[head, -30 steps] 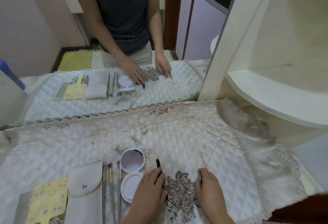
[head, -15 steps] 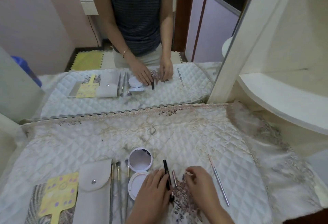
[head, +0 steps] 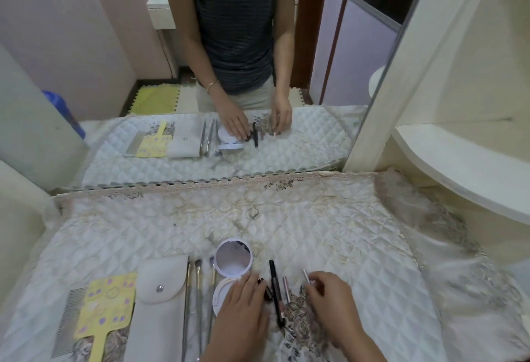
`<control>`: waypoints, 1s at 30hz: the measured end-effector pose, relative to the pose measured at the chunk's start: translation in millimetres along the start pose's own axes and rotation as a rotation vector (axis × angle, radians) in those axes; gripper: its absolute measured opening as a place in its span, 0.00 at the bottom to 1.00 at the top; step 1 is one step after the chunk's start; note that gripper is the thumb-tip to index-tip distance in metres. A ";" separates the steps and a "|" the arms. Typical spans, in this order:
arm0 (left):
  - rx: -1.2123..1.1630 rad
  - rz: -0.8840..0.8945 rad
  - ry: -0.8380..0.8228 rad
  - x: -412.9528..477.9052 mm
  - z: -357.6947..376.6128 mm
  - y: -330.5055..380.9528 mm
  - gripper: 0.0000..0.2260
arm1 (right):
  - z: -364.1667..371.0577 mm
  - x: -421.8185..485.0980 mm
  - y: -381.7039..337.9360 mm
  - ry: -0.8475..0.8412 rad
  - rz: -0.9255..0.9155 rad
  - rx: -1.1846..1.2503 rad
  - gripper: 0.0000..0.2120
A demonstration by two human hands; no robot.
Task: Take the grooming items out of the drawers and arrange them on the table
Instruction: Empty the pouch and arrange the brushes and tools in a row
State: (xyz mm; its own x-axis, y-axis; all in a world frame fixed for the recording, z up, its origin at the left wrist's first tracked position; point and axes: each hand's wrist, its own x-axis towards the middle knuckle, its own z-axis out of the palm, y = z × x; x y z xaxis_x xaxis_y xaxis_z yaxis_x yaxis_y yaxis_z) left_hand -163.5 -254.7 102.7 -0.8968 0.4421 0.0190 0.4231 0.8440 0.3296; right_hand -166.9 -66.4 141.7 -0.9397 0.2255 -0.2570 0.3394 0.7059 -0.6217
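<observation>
One row runs along the desk's (head: 315, 232) 6 o'clock edge. The left hand (head: 243, 313), fingers flat, touches a small dark tube (head: 266, 290) beside the black pencil (head: 274, 284). At the pencil's 3 o'clock, the right hand (head: 332, 301) pinches a thin stick (head: 305, 274), likely to lay it parallel.

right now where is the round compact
In the head view, the open round compact lies front-centre on the quilted cloth, just right of the makeup brushes, its base partly under the left hand.
</observation>
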 end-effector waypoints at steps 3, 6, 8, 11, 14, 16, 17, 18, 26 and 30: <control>-0.014 0.002 -0.014 0.4 -6.0 -3.5 0.20 | 15.8 1.4 -16.2 -0.079 -0.005 -0.049 0.08; 0.010 0.013 0.001 2.3 -8.4 -3.5 0.19 | 19.5 -0.8 -19.0 -0.075 0.030 -0.027 0.10; 0.020 0.020 0.022 4.7 -8.3 -1.1 0.18 | 20.6 -1.8 -17.5 -0.066 0.027 -0.026 0.11; 0.034 0.015 0.069 10.6 -9.9 3.1 0.16 | 19.9 -4.1 -16.9 -0.058 0.018 -0.019 0.10; 0.058 0.013 0.102 15.4 -7.2 3.4 0.13 | 20.7 -6.0 -17.1 -0.052 0.018 -0.004 0.10; 0.068 0.004 0.090 16.8 -4.0 2.0 0.13 | 21.6 -6.1 -17.7 -0.064 0.029 0.002 0.09; 0.074 0.003 0.094 17.0 -1.7 0.8 0.13 | 22.0 -6.3 -18.8 -0.074 0.034 0.012 0.09; 0.079 0.003 0.098 16.9 0.0 -0.2 0.12 | 22.1 -6.6 -20.7 -0.079 0.035 0.027 0.08; 0.093 0.034 0.126 14.1 0.6 -6.4 0.12 | 26.7 -4.6 -18.7 -0.030 -0.012 0.085 0.09; 0.065 0.023 0.092 14.3 -0.5 -8.4 0.16 | 27.4 -9.6 -22.8 -0.090 -0.085 0.033 0.04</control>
State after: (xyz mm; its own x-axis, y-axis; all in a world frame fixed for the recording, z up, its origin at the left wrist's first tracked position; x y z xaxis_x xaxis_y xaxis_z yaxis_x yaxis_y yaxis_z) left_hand -180.0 -255.7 100.7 -0.8936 0.4343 0.1133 0.4485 0.8532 0.2662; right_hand -164.5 -103.1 138.0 -0.9583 0.1036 -0.2663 0.2609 0.6969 -0.6680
